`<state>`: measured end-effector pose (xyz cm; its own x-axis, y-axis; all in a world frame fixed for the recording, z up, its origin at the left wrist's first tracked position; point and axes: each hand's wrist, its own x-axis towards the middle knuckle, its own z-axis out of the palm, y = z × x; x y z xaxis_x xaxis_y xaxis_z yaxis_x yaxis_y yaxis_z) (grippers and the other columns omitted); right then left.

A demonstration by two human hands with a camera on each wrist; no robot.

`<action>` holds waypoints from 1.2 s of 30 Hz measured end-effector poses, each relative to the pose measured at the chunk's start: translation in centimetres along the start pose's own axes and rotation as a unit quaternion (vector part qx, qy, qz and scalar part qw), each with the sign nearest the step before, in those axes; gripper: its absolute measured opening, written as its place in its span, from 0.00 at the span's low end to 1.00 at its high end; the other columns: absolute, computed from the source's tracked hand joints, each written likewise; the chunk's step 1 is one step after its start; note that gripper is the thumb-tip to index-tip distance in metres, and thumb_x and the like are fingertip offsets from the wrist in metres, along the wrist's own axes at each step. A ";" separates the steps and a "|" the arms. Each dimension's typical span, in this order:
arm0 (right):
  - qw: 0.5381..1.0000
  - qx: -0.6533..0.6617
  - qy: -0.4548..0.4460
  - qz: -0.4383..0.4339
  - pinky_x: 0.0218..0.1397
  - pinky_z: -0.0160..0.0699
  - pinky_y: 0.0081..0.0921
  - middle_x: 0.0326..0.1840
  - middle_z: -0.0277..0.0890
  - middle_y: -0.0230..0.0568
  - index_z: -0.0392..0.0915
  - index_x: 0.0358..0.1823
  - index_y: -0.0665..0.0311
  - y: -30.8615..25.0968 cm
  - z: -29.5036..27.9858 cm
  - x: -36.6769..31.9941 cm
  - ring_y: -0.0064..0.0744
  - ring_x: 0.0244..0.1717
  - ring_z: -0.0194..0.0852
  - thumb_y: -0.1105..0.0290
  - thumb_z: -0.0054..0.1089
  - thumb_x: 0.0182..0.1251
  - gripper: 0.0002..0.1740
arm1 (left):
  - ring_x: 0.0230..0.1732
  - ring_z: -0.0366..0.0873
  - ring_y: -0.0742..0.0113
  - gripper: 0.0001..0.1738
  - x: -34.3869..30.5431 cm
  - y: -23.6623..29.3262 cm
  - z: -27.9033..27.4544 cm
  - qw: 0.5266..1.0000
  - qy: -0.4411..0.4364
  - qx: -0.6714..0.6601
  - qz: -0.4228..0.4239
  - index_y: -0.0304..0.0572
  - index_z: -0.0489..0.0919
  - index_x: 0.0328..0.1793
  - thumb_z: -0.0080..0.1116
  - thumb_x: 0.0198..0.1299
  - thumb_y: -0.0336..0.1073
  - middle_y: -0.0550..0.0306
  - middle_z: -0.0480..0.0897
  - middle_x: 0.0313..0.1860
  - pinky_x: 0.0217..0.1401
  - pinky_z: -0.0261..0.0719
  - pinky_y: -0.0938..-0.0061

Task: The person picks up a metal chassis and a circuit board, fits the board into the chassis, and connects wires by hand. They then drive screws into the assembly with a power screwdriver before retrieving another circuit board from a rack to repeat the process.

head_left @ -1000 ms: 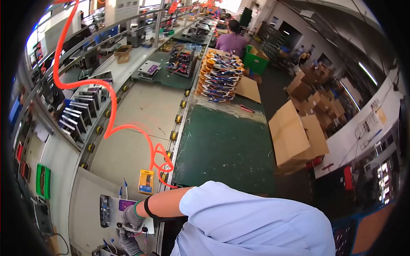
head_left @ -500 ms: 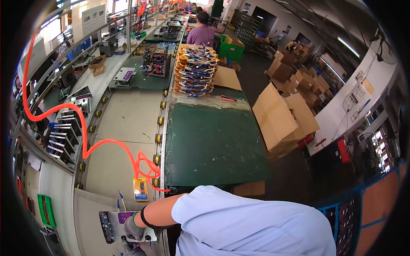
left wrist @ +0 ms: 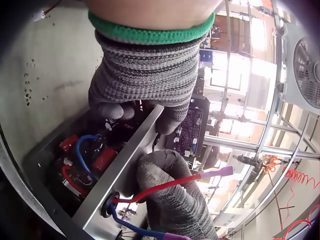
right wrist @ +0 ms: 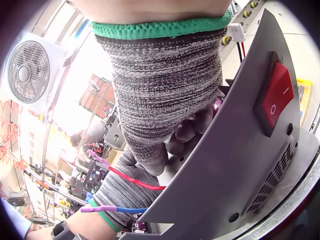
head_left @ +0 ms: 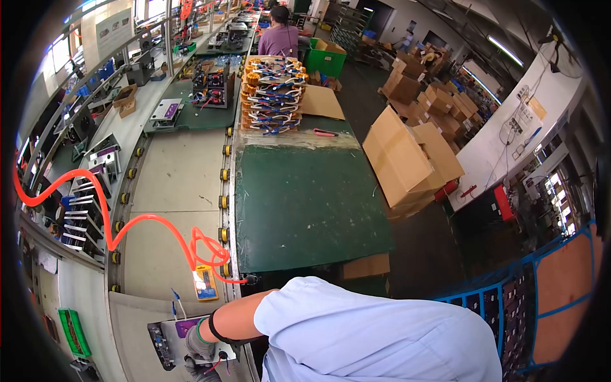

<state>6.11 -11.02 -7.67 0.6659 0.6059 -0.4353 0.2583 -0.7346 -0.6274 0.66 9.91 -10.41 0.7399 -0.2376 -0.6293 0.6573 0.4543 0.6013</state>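
Observation:
My gloved left hand (left wrist: 145, 80) grips the edge of a bare metal panel (left wrist: 127, 165), thumb on one face and fingers over the other. My gloved right hand (right wrist: 160, 105) has curled fingers close against the panel, and in the left wrist view its fingertips are right at the face; I cannot tell what it holds. A red wire (left wrist: 160, 190) and a blue wire (left wrist: 135, 227), both with purple terminals, come through a black grommet (left wrist: 109, 204) in the panel. A red rocker switch (right wrist: 277, 97) sits in the grey casing. Circuit parts (left wrist: 80, 155) lie inside.
A yellow pack (head_left: 205, 283) lies on the conveyor beside a coiled orange air hose (head_left: 153, 218). A green-topped bench (head_left: 305, 210) runs alongside, with stacked wired parts (head_left: 272, 95) at its far end. A cardboard box (head_left: 407, 162) stands to the right.
The head view has turned, so the surroundings shift left and the bench appears nearer the middle. Both hands stay together at the panel, with the right still over its upper part.

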 end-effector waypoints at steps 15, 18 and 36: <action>1.000 -0.010 -0.018 -0.014 0.52 0.77 0.47 0.44 0.85 0.42 0.87 0.43 0.47 -1.2 0.1 -0.1 0.45 0.50 0.82 0.57 0.67 0.49 0.17 | 0.57 0.78 0.60 0.18 4.6 -1.6 -5.9 0.982 -0.126 -0.137 -0.031 0.36 0.79 0.63 0.53 0.71 0.34 0.49 0.83 0.57 0.63 0.75 0.67; 0.999 -0.012 -0.025 -0.020 0.52 0.77 0.47 0.44 0.85 0.41 0.87 0.42 0.47 -1.0 0.1 -0.4 0.45 0.50 0.82 0.57 0.67 0.49 0.17 | 0.58 0.78 0.59 0.16 6.0 -3.1 -7.4 0.929 -0.045 0.302 0.209 0.33 0.81 0.60 0.53 0.71 0.32 0.49 0.84 0.56 0.68 0.74 0.63; 0.998 0.064 -0.026 -0.015 0.53 0.79 0.43 0.45 0.85 0.44 0.86 0.49 0.57 -0.9 -0.5 -1.0 0.45 0.48 0.84 0.51 0.66 0.54 0.24 | 0.43 0.80 0.71 0.18 5.3 -4.5 -6.5 0.992 -0.038 -0.110 0.055 0.44 0.81 0.57 0.63 0.63 0.39 0.62 0.85 0.44 0.44 0.77 0.70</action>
<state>5.56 -11.10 -6.38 0.6216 0.6439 -0.4461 0.1836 -0.6734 -0.7161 0.69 12.20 -19.65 0.8199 -0.2357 -0.5217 0.5304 0.6556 0.5374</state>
